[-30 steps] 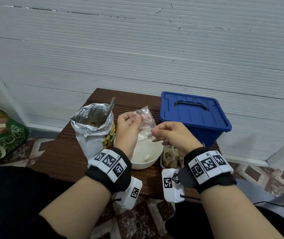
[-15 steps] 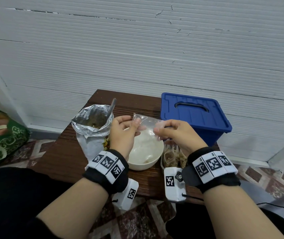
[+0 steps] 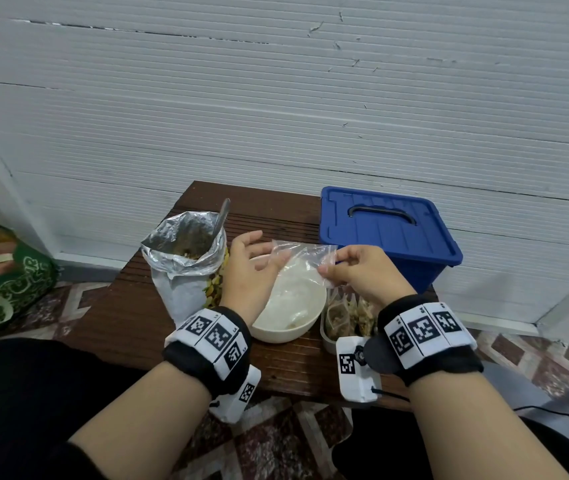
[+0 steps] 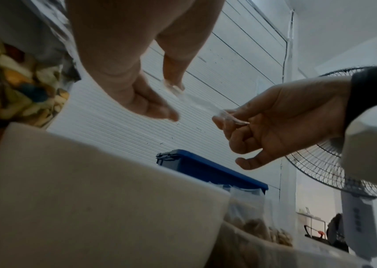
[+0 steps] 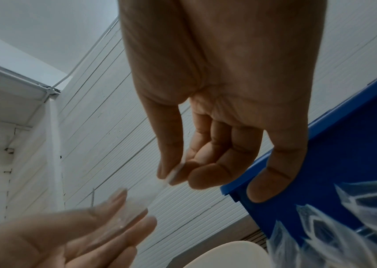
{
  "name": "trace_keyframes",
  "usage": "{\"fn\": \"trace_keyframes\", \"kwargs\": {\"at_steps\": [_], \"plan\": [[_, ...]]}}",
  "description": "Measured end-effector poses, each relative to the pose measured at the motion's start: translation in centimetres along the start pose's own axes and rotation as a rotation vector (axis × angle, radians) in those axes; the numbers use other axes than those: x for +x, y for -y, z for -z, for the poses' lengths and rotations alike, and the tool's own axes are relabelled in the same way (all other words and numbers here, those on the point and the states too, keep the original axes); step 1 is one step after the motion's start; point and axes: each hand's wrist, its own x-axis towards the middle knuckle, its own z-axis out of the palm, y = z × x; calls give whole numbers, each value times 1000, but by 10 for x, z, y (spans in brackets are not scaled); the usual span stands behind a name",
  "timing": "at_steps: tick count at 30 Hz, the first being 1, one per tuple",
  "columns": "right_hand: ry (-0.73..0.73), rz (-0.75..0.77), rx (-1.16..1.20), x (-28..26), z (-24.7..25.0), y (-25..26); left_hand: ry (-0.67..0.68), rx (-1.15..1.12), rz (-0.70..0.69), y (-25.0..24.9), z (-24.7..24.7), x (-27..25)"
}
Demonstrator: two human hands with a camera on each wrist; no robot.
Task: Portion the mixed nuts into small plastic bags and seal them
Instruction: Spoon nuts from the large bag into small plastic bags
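**While the Bowl Waits, an Empty Bag Is Worked Open**

As the portioning goes on, a small clear plastic bag (image 3: 302,268) hangs in the air above the cream bowl (image 3: 288,332), empty as far as can be seen. The right hand (image 3: 359,278) pinches its right edge between thumb and forefinger, the other fingers loosely curled. The left hand (image 3: 250,268) is spread wide, fingers straight, their tips against the bag's left side; whether they are inside the mouth cannot be told.

Just left of the bowl stands the foil pouch of mixed nuts (image 3: 186,258), open, with a spoon handle (image 3: 221,216) leaning out of it. To the right, a clear tub of filled bags (image 3: 340,317) sits beside the bowl, and behind it a closed blue box (image 3: 387,233). All rest on a dark wooden table (image 3: 103,313). A green bag (image 3: 9,289) lies on the floor at far left.

The step in hand looks to be opening the bag for filling. Done well, the pinch keeps one wall steady while the left fingers part the other, with the mouth kept over the bowl to catch spills.

A second ago both hands pinched the bag, held upright and higher. Since then it has been lowered and stretched sideways, and the left hand has opened out flat.
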Motion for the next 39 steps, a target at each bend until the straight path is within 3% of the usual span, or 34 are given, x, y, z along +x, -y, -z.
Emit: {"fn": "trace_keyframes", "kwargs": {"at_steps": [3,6,9,20,30,39], "plan": [[3,17,-32,0,2,-1,82,307,-180,-5,3,-4],[35,26,-84,1,0,1,255,613,-373,-13,5,-8],[79,40,-142,1,-2,3,361,764,-467,-16,4,-9],[91,-15,-1,-4,4,8,251,582,-524,-9,9,-2],[-113,138,-173,3,-6,6,234,539,-520,-11,18,3],[-99,193,-77,8,-27,27,212,413,-489,-37,42,4]]}}
